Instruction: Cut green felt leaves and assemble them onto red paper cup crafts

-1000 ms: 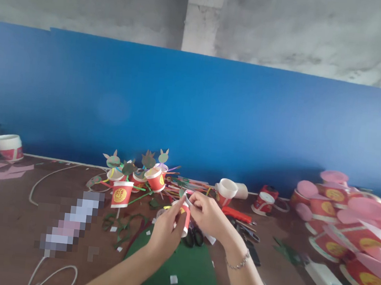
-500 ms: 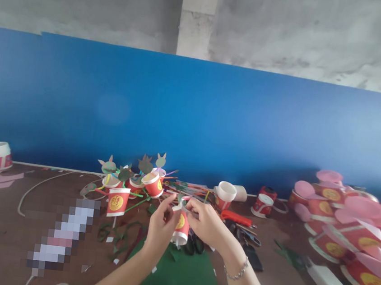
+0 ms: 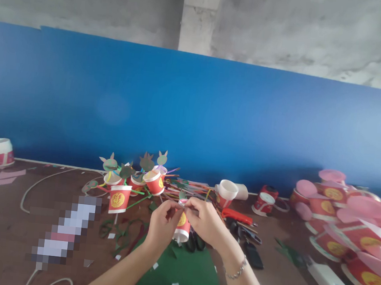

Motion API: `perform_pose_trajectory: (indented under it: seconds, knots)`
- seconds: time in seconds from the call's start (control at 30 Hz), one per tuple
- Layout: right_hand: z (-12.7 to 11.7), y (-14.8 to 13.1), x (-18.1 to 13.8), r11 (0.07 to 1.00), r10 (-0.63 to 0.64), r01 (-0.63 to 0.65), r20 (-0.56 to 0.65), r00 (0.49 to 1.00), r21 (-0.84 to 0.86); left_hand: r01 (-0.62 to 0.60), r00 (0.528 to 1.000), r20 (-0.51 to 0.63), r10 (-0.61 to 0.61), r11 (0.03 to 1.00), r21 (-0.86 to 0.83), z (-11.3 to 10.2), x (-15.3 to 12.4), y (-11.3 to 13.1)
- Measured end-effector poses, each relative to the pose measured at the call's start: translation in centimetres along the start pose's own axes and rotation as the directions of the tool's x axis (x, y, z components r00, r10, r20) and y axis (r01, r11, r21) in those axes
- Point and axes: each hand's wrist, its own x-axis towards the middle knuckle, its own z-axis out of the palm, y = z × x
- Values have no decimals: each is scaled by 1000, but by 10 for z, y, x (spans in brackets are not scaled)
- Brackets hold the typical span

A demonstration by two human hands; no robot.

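Red paper cup with a gold round emblem and white base [image 3: 182,228] is sitting mid-scene, tilting, base facing near. Left hand [image 3: 162,225] is pinching it at the upper end from the left, right hand [image 3: 204,220] is pinching from the right, fingertips nearly meeting. Can't tell which exact part is between the fingertips, it's hidden. Thin white stick [image 3: 178,239] is poking out of the base.

Dark green flat sheet [image 3: 183,273] is lying on the near side; black scissor handles [image 3: 197,242] are overlapping its far part. Red-and-white paper cups with eared green paper heads [image 3: 119,200] are clustering far left of the hands. White-and-red paper cup [image 3: 226,194] is standing far right of them, orange-red tool [image 3: 237,216] lying closer. Red cups with pink paper discs [image 3: 367,209] are piling up at right, white power strip [image 3: 335,284] lying near right.
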Motion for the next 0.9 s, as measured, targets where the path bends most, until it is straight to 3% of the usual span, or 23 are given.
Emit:
perform_pose_trajectory:
  seconds: [0.2, 0.33, 0.4, 0.47, 0.53, 0.6, 0.67, 0.77, 0.83, 0.9]
  knots:
    - [3, -7, 2, 975, 117, -118, 15, 993, 188, -58, 998, -8, 58, 996, -72, -3, -2, 7]
    - [8, -12, 4, 844, 216, -241, 108, 970, 479, -220, 974, -55, 218, 975, -36, -8, -7, 15]
    - [7, -9, 5, 806, 239, -273, 133, 962, 525, -272, 959, -93, 268, 961, -40, -12, -8, 18]
    - [3, 2, 7, 894, 251, -243, 29, 968, 377, -228, 965, -153, 212, 968, -100, -14, -6, 19]
    - [-4, 22, 9, 972, 234, -233, -166, 958, 22, -121, 980, -178, 88, 976, -182, -15, -1, 17]
    - [-10, 46, 9, 856, 318, -359, -168, 933, -371, -11, 995, -102, -11, 978, -210, -13, 6, 13]
    - [-12, 67, 7, 794, 407, -417, -123, 905, -443, 63, 998, 27, -60, 988, -138, -11, 11, 9]
    - [-10, 82, 5, 739, 491, -471, -94, 866, -482, 77, 983, 167, -78, 997, 12, -8, 10, 5]
    - [-8, 77, 5, 729, 505, -474, -80, 859, -493, 47, 980, 190, -59, 996, 70, -8, 5, 8]
    - [-8, 63, 7, 790, 462, -425, -26, 886, -442, -21, 988, 153, 4, 994, 111, -9, 1, 13]
